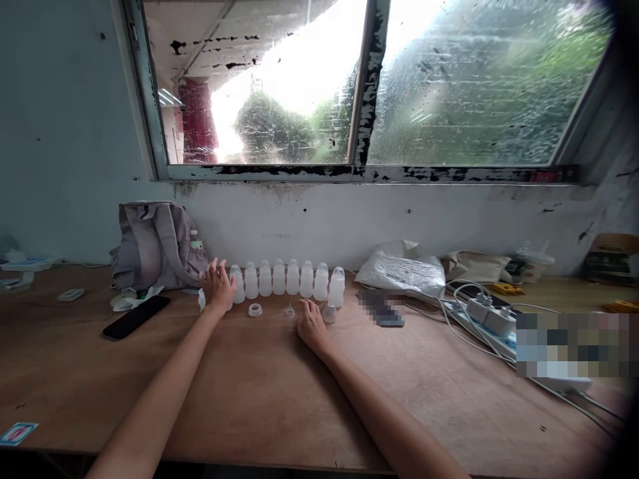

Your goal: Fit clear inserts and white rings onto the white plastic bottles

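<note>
Semi-clear white baby bottles (279, 278) stand upright in a curved row, several with domed caps. At the row's left end my left hand (218, 289) reaches in with its fingers spread, close against the end bottle (229, 305), which it mostly hides. A small white piece (202, 299) shows left of that hand. My right hand (312, 324) rests on the table in front of the row, fingers loosely bent and apart, with nothing visible in them. Right beside it stands a clear domed cap (329, 313). To its left lie a clear teat (289, 310) and a white screw ring (255, 310).
A grey backpack (157, 243) leans on the wall at left, with a black phone (137, 317) in front of it. Right of the bottles lie a silvery plastic package (402, 274) and a partly blurred phone (392, 317). A power strip (456, 313) with chargers and loose cables runs along the right.
</note>
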`<state>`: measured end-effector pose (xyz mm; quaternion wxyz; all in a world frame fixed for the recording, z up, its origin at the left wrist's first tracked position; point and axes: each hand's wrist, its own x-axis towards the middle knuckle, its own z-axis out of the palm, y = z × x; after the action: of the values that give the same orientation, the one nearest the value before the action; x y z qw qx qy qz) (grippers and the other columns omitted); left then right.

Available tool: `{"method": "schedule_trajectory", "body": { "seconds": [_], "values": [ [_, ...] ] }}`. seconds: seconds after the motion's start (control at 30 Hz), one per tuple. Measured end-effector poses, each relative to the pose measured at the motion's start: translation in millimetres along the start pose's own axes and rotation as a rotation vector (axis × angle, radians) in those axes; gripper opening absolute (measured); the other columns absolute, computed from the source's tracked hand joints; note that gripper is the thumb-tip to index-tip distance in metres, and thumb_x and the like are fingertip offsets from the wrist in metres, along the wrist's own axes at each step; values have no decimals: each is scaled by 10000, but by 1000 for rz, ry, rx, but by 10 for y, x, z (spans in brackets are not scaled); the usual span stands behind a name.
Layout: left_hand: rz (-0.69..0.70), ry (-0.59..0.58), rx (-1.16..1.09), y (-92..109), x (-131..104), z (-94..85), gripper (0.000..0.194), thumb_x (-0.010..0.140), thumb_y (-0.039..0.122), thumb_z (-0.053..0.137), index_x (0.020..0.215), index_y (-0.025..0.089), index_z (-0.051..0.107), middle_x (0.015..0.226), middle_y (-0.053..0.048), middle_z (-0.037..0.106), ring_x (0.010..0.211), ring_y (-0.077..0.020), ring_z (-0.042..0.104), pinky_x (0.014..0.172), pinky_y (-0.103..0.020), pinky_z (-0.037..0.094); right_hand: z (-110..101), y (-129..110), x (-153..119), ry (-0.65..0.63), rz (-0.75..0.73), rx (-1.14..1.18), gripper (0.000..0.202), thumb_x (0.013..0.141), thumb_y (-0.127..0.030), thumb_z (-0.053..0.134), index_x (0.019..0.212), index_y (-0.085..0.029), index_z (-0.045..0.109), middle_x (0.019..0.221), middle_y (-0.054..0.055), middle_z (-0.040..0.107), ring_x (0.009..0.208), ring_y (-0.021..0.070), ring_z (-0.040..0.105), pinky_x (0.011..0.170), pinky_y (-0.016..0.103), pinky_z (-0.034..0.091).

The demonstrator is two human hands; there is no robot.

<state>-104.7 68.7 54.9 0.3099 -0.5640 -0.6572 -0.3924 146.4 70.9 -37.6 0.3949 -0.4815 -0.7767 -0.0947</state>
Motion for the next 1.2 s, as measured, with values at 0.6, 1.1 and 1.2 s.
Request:
{"method": "schedule_trajectory", "body": {
  "seconds": [0.6, 1.1, 1.2],
  "values": [
    [484, -361, -301, 104, -456, -277, 242, 839, 326, 382, 931, 195, 564, 984, -56, 587, 939, -200, 501, 822, -334, 356, -136, -354, -77, -68, -135, 305, 248, 787, -103, 362, 999, -171, 472, 954, 87, 504, 901, 202, 465, 824, 359, 400],
    [315, -446, -103, 670, -889, -6, 292, 835, 239, 301, 799, 156, 579, 727, -91, 619, 716, -210, 556, 667, -312, 349, -154, -293, -7, -152, 183, 622, 375, 853, -385, 328, 694, -151, 574, 659, 24, 589, 609, 127, 529, 553, 209, 389],
    [276, -428, -100, 823, -877, 97, 332, 845, 251, 283, 783, 134, 588, 693, -113, 610, 716, -231, 554, 691, -347, 345, -169, -164, 14, -104, 178, 475, 373, 836, -372, 358, 595, -158, 547, 573, 15, 561, 539, 123, 489, 502, 210, 342]
  ]
}}
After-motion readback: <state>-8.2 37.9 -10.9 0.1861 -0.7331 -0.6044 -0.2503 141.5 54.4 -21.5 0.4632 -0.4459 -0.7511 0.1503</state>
